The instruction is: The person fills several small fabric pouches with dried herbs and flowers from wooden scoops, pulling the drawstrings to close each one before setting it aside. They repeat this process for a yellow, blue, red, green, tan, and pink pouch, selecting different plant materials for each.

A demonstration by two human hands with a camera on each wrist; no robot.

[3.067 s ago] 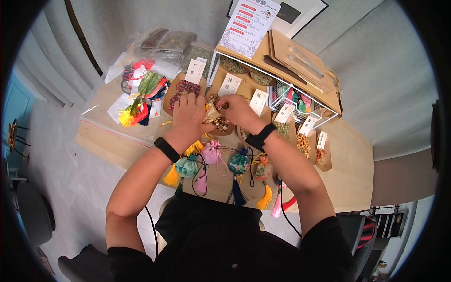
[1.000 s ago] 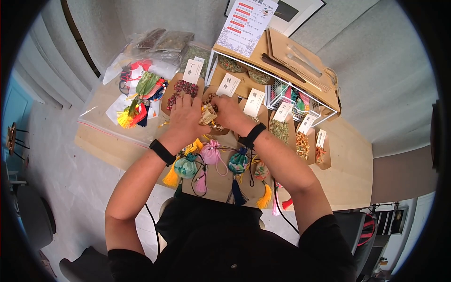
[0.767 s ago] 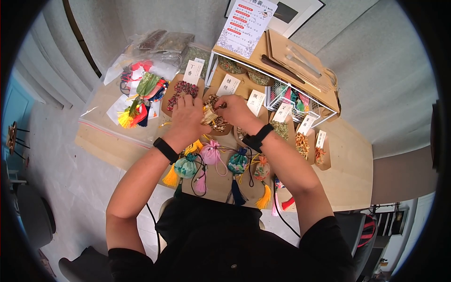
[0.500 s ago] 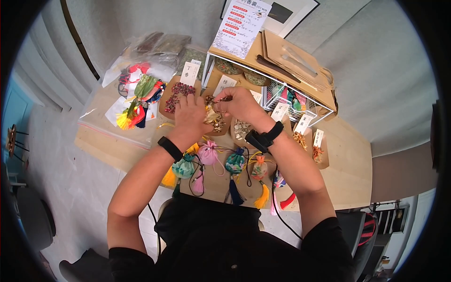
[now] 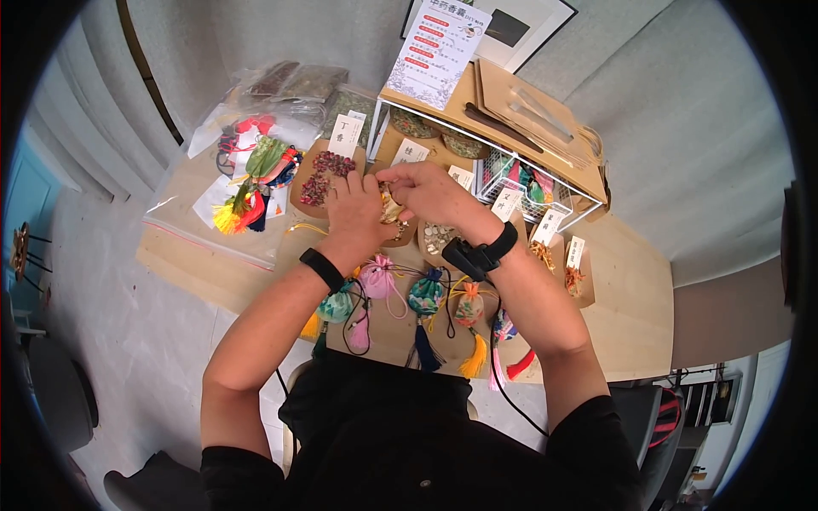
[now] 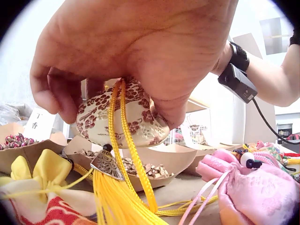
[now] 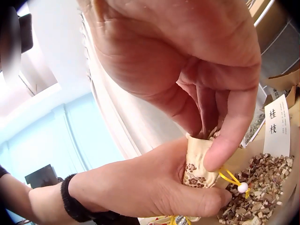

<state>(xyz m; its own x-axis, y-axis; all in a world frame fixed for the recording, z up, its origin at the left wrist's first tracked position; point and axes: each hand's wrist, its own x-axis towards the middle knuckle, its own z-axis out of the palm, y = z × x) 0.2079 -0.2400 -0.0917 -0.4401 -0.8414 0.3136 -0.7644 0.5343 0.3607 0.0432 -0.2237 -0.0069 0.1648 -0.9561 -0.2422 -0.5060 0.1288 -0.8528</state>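
My left hand [image 5: 354, 211] grips a cream drawstring sachet pouch [image 6: 93, 123] with a brown flower pattern, holding it above a paper tray [image 6: 176, 157] of dried twig chips [image 7: 260, 187]. From the pouch hang a doubled yellow cord [image 6: 126, 150] and a yellow tassel [image 6: 112, 199] with a silver cap. My right hand [image 5: 439, 200] pinches chips at the pouch's mouth, its fingertips dipping inside the rim. In the right wrist view a few chips show between those fingers, and the thumb lies against the pouch's outer side.
A tray of dried rosebuds [image 5: 322, 183] stands to the left, and more labelled herb trays run right. Finished sachets, among them a pink pouch [image 6: 255, 187], line the front. Behind stand a wooden shelf [image 5: 443, 102] and a plastic bag of tassels [image 5: 256, 183].
My right hand lifted from the chip tray with a pinch of chips and has moved left to the pouch's mouth. My left hand has shifted slightly right, still holding the pouch.
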